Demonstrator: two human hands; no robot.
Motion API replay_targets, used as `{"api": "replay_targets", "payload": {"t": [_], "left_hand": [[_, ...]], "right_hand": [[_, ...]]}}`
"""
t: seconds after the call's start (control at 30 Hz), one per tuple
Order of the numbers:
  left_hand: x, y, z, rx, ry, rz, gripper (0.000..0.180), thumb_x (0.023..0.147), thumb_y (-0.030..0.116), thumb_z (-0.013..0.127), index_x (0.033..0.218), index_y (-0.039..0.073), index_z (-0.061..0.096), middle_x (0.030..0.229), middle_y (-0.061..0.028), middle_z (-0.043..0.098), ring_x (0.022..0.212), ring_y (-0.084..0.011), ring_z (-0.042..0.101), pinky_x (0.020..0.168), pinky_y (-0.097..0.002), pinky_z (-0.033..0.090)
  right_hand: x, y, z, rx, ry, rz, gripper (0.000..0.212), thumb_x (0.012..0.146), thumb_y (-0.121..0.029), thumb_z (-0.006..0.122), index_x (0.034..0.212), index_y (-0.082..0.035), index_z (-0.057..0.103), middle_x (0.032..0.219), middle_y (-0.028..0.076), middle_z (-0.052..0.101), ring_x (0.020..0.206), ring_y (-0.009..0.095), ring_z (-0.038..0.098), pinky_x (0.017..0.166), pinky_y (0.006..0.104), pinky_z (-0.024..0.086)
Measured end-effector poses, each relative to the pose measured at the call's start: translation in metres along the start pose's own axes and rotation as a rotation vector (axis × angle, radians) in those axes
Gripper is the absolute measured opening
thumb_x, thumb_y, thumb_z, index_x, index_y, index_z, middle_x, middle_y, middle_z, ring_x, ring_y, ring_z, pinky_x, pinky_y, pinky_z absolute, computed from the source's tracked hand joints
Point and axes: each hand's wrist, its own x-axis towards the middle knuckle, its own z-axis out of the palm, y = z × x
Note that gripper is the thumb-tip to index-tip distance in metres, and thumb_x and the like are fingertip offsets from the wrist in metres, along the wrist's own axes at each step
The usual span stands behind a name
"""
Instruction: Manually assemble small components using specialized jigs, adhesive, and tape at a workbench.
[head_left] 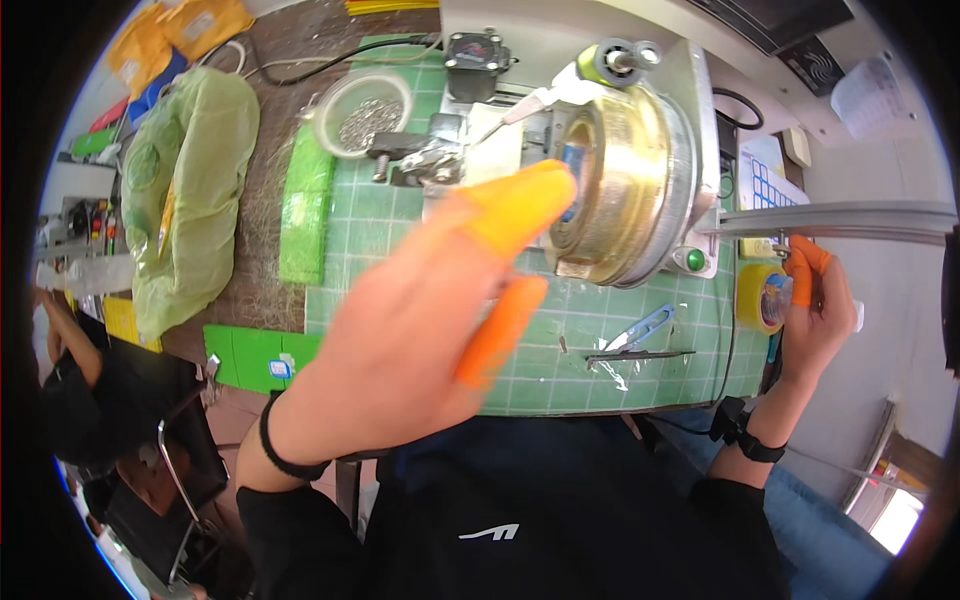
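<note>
My left hand (pixel 410 310), smeared by motion, reaches over the green cutting mat (pixel 440 390). Orange cots cover its thumb and forefinger, which are apart with nothing seen between them. Its fingertip is at the hub of a shiny gold-coloured wheel (pixel 632 180) on a bench machine; touching or just in front, I cannot tell. At far right, my right hand (pixel 822 300), also in orange finger cots, is closed by a small metal piece under a grey metal rail (pixel 850 220). What it pinches is too small to make out. A yellow tape roll (pixel 760 298) stands beside that hand.
Tweezers (pixel 640 355) and a blue-handled cutter (pixel 645 325) lie on the mat. A white bowl (pixel 322 118) holds small metal parts. Green strips (pixel 305 225) and a pale green bag (pixel 215 150) are at left. Another person (pixel 95 420) sits at far left.
</note>
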Motion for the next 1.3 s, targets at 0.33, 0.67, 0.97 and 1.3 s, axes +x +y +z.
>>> {"api": "replay_targets", "payload": {"t": [0.33,0.67,0.97,1.3], "left_hand": [[-0.003,-0.037,-0.016,0.26,0.017,0.089,0.033,0.079,-0.007,0.075,0.111,-0.003,0.072,0.097,-0.0165,0.071,0.082,-0.0283,0.071,0.07,-0.0327,0.056],[-0.005,-0.066,-0.058,0.718,0.135,0.308,0.039,0.07,-0.012,0.074,0.109,-0.004,0.074,0.095,-0.014,0.069,0.079,-0.0273,0.068,0.067,-0.0337,0.055],[0.001,-0.089,-0.054,0.743,0.068,0.227,0.035,0.078,-0.008,0.068,0.111,-0.002,0.072,0.095,-0.0118,0.067,0.077,-0.0296,0.066,0.066,-0.0366,0.054],[-0.024,-0.102,-0.051,0.596,-0.019,0.108,0.029,0.081,-0.004,0.072,0.11,0.001,0.072,0.088,-0.0122,0.064,0.071,-0.0307,0.063,0.061,-0.0392,0.05]], "right_hand": [[-0.002,-0.01,0.0,0.038,-0.003,0.011,0.025,0.089,0.012,0.063,0.111,0.006,0.073,0.094,0.008,0.07,0.083,0.014,0.068,0.077,0.0262,0.055],[0.015,-0.034,0.014,0.065,0.018,-0.153,0.027,0.086,0.013,0.064,0.11,0.006,0.073,0.089,0.007,0.069,0.076,0.011,0.065,0.066,0.0211,0.052],[0.019,-0.036,0.019,0.031,-0.012,-0.175,0.019,0.088,0.007,0.07,0.106,0.004,0.074,0.084,0.005,0.067,0.065,0.008,0.053,0.055,0.0215,0.04],[0.009,-0.033,0.019,0.045,-0.025,-0.06,0.02,0.092,0.009,0.062,0.109,0.005,0.072,0.091,0.008,0.072,0.077,0.011,0.067,0.068,0.0227,0.053]]}}
